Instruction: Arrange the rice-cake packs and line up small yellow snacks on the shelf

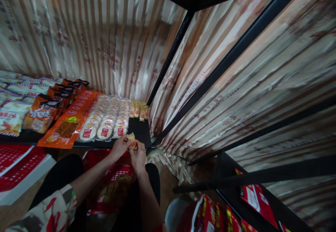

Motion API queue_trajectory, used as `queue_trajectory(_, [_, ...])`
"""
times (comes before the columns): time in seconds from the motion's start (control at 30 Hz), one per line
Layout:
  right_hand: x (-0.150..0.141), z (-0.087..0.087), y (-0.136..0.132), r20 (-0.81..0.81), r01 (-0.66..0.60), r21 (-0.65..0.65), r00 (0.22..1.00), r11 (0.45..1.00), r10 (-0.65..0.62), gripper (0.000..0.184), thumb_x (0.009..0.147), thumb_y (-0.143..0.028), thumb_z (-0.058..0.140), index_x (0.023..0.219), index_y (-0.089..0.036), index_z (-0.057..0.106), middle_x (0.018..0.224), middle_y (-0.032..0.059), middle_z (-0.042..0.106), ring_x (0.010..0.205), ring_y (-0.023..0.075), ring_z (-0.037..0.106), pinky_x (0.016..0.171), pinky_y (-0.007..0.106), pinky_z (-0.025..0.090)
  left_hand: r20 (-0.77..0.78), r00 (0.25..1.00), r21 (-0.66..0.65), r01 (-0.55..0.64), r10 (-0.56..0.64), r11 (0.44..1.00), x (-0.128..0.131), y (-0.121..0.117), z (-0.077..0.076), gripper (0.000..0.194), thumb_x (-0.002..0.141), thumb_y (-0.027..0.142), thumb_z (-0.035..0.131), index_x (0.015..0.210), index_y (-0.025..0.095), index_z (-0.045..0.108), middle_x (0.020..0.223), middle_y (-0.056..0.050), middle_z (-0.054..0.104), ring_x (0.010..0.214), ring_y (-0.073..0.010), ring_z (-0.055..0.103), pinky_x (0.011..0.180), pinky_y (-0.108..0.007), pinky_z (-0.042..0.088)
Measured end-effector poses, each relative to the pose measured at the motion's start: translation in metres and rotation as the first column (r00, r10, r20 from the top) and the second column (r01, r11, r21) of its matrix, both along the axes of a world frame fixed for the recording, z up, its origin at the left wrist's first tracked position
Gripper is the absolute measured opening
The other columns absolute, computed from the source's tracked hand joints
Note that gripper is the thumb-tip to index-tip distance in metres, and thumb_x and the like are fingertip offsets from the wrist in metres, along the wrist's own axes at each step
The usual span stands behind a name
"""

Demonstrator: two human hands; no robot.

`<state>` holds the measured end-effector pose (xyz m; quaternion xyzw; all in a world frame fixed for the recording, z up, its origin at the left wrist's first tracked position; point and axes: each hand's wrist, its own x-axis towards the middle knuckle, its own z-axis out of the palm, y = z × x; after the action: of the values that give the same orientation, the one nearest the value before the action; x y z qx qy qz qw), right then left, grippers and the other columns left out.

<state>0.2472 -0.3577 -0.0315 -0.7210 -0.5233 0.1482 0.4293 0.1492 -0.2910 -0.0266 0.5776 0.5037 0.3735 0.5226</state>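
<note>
A small yellow-wrapped snack packet (132,140) is pinched between my two hands above the front edge of the black shelf (140,128). My left hand (121,147) grips its left side, and my right hand (138,156) has its fingers closed on the lower right side. Behind them, several matching small packets (139,110) stand in the shelf's back right corner. Left of these are rows of round white packaged cakes (105,127). Beneath my forearms, a red basket (94,158) between my knees contains more yellowish packets (118,186).
An orange snack bag (68,127), orange-black bags (40,114) and white bags (12,114) fill the shelf's left part. A red-and-white basket (23,169) sits lower left. Black rack bars (210,84) cross the right side; red packages (210,212) lie lower right. Striped curtain (78,32) hangs behind.
</note>
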Motion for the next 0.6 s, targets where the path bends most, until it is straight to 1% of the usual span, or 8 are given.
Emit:
queue_trajectory(0.17, [0.004,-0.001,0.012,0.042,0.035,0.019,0.998,0.999,-0.035,0.033,0.080,-0.023,0.052,0.111,-0.017,0.061,0.095,0.0065,0.058,0.067,0.0127,0.058,0.071,0.027,0.050,-0.118,0.993,0.060,-0.021,0.028,0.998,0.007,0.010,0.009,0.012,0.071,0.027,0.060,0.078,0.020,0.054,0.068,0.003,0.061,0.060,-0.0134,0.057,0.062,-0.024,0.042])
queue_trajectory(0.27, [0.006,-0.004,0.023,0.064,0.060,0.046,0.996,0.997,-0.063,0.033,0.081,-0.022,0.049,0.111,-0.015,0.061,0.092,0.0065,0.057,0.066,0.0133,0.057,0.071,0.027,0.050,-0.145,0.989,0.076,-0.022,0.033,0.997,0.013,0.017,0.011,0.010,0.073,0.024,0.058,0.081,0.019,0.054,0.072,0.002,0.063,0.064,-0.0141,0.059,0.065,-0.025,0.043])
queue_trajectory(0.37, [0.008,-0.008,0.035,0.063,0.091,0.058,0.994,0.994,-0.094,0.034,0.080,-0.020,0.048,0.111,-0.014,0.060,0.094,0.0078,0.056,0.066,0.0138,0.057,0.072,0.028,0.050,-0.149,0.988,0.087,-0.012,0.025,0.996,0.020,0.023,0.011,0.006,0.076,0.020,0.055,0.082,0.018,0.055,0.077,-0.001,0.065,0.069,-0.0154,0.061,0.069,-0.026,0.045])
queue_trajectory(0.5, [0.012,-0.014,0.049,0.045,0.107,0.059,0.993,0.992,-0.110,0.034,0.081,-0.019,0.046,0.111,-0.013,0.060,0.098,0.0099,0.056,0.065,0.0131,0.056,0.073,0.029,0.050,-0.123,0.992,0.103,-0.018,0.031,0.994,0.026,0.031,0.012,0.015,0.076,0.011,0.052,0.088,0.016,0.059,0.088,-0.006,0.067,0.076,-0.0161,0.062,0.076,-0.027,0.047])
queue_trajectory(0.6, [0.014,-0.019,0.057,0.026,0.118,0.056,0.993,0.991,-0.119,0.032,0.081,-0.020,0.046,0.110,-0.013,0.060,0.099,0.0108,0.056,0.065,0.0134,0.056,0.070,0.028,0.050,-0.121,0.990,0.091,-0.068,0.079,0.994,0.031,0.036,0.012,0.021,0.072,0.008,0.054,0.090,0.016,0.062,0.092,-0.007,0.066,0.082,-0.0175,0.062,0.081,-0.028,0.047])
